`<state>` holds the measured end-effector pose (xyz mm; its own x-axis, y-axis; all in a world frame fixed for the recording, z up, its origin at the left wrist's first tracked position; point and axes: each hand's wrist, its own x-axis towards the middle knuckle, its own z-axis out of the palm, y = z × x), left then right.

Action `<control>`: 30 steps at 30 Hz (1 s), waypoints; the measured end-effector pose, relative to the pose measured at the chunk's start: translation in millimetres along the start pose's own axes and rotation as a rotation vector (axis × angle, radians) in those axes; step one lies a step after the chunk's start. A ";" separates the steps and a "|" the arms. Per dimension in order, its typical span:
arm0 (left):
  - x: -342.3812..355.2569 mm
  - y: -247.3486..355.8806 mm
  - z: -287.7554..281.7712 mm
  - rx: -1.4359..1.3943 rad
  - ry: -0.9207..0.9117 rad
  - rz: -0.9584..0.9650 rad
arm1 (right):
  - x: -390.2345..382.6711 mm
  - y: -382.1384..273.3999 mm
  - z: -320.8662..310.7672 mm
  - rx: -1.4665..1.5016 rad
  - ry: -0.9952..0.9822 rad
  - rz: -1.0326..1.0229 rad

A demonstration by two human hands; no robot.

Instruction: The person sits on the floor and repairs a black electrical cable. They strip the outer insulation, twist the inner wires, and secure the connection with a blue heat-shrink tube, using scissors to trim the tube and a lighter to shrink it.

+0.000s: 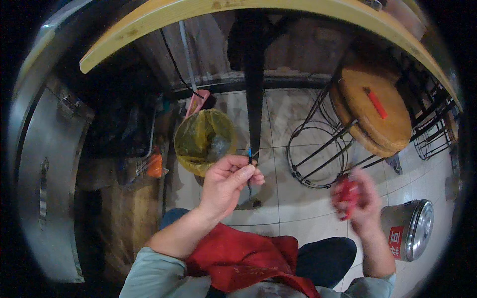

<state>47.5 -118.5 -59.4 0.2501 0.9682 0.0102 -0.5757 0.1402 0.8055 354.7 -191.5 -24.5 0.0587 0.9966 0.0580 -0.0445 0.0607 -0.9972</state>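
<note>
My left hand point(231, 180) pinches a short black cable point(250, 161) between thumb and fingers, held upright in front of my lap. At its top end a blue wire core point(249, 152) and thin loose strands stick out. Off to the right, my right hand point(365, 203) is closed around a red-handled tool point(346, 196), apart from the cable. Motion blur smears this hand and the tool, so the tool's exact kind cannot be made out.
Ahead stands a bin with a yellow liner point(204, 136), beside a pink object point(197, 103). A round wooden stool top point(375, 109) with a red stick-like item point(376, 103) is at right, above black wire legs. A lidded steel pot point(408, 230) sits lower right. The table edge point(198, 16) arches overhead.
</note>
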 end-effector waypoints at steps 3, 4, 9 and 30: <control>1.7 -2.4 5.2 -0.076 -0.018 -0.003 | 2.5 25.0 56.8 0.187 -0.388 0.260; 0.9 -1.9 4.7 -0.051 -0.009 0.010 | 6.0 22.9 68.0 0.208 -0.433 0.269; -1.3 -0.4 -1.1 0.014 0.030 0.053 | 12.8 29.8 99.0 0.240 -0.482 0.346; 5.4 1.3 -29.9 0.509 0.226 0.211 | 55.5 43.3 132.7 0.497 -0.577 0.599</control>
<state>24.9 -106.9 -75.9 -0.0333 0.9922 0.1198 -0.1352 -0.1233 0.9831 223.6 -126.1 -58.2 -0.6037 0.7361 -0.3059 -0.3322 -0.5812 -0.7428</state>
